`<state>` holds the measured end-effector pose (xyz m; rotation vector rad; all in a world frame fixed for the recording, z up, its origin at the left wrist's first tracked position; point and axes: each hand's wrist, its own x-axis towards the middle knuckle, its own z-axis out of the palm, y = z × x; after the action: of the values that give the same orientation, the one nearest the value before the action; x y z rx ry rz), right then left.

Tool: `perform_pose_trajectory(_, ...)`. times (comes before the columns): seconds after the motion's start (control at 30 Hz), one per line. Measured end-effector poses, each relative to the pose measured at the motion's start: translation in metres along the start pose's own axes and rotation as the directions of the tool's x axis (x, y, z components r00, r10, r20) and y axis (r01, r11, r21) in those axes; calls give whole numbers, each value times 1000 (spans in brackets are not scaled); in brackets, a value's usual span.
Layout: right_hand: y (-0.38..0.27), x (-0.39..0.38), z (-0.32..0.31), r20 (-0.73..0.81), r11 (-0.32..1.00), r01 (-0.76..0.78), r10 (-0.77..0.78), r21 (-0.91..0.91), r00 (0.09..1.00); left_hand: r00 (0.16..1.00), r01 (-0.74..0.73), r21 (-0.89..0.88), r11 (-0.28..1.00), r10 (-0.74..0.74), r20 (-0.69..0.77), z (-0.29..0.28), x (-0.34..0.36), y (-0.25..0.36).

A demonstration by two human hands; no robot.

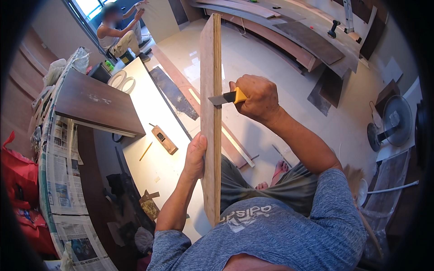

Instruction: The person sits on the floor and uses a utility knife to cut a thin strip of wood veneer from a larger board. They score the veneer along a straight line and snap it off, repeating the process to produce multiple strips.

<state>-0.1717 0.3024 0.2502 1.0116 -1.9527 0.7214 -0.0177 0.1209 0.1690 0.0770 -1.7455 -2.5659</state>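
Note:
Upright in front of me stands a long, narrow wooden board (pixel 207 58) with a layered plywood edge. My left hand (pixel 194 153) grips its left side, fingers partly hidden behind it. My right hand (pixel 255 97) is closed round a yellow-and-black knife (pixel 237 95), whose broad steel blade lies on the board's layered edge. To the left, a wooden hand plane (pixel 163 139) and a pencil (pixel 146 151) rest on a pale work surface (pixel 135 104).
Another person (pixel 118 38) sits at the upper left. A dark panel (pixel 97 101) rests beside two tape rolls (pixel 121 81) and a newspaper-covered ledge (pixel 65 171). Long boards and a cordless drill (pixel 333 28) occupy the upper right. A fan (pixel 394 119) is at right.

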Motion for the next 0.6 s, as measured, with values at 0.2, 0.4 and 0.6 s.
perform_pose_trajectory(0.2, 29, 8, 11, -176, 997, -68, 62, -28, 983, 1000, -15, -12, 1000, 15, -2, -1, 0, -7)
perform_pose_trajectory(0.4, 105, 5, -10, -211, 923, -352, 317, -157, 925, 995, -66, -28, 997, 68, 73, -4, -7, -10)
perform_pose_trajectory(0.6, 34, -4, -6, -176, 994, -91, 99, 54, 979, 997, -24, -41, 999, 27, 73, -10, 1, -6)
